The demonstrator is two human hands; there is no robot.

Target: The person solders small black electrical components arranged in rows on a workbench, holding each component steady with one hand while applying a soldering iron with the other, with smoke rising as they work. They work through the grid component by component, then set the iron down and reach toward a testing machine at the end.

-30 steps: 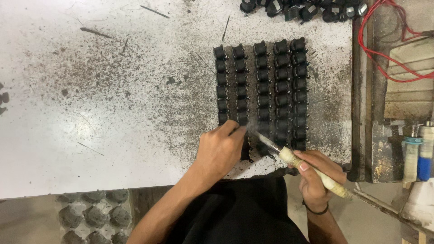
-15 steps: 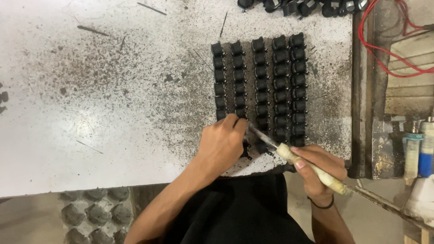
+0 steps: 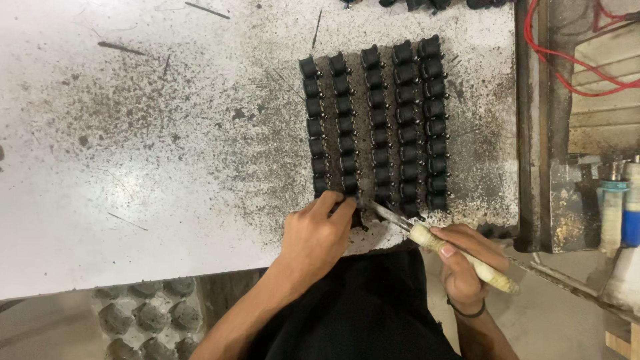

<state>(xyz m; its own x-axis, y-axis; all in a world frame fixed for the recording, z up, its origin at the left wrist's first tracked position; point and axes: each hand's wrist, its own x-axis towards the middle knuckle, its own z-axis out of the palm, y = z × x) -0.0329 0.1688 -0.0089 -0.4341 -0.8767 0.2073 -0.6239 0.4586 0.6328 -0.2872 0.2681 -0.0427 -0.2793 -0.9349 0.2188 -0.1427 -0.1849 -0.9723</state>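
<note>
Black component [image 3: 358, 217] | small, light, rigid; your left hand [image 3: 315, 233] pinches its sides | right hand [image 3: 467, 267] fist-grips soldering iron [image 3: 440, 241], near edge.

Your left hand [image 3: 315, 233] rests on the speckled white desk [image 3: 133, 167], its fingertips pressing a small black part [image 3: 357, 217] at the near end of the five rows of black parts [image 3: 377, 127]. Your right hand [image 3: 470, 267] grips a pale-handled tool [image 3: 460, 257], its metal tip slanting up-left to just beside that part. A red cable [image 3: 567, 63] loops at the right.
</note>
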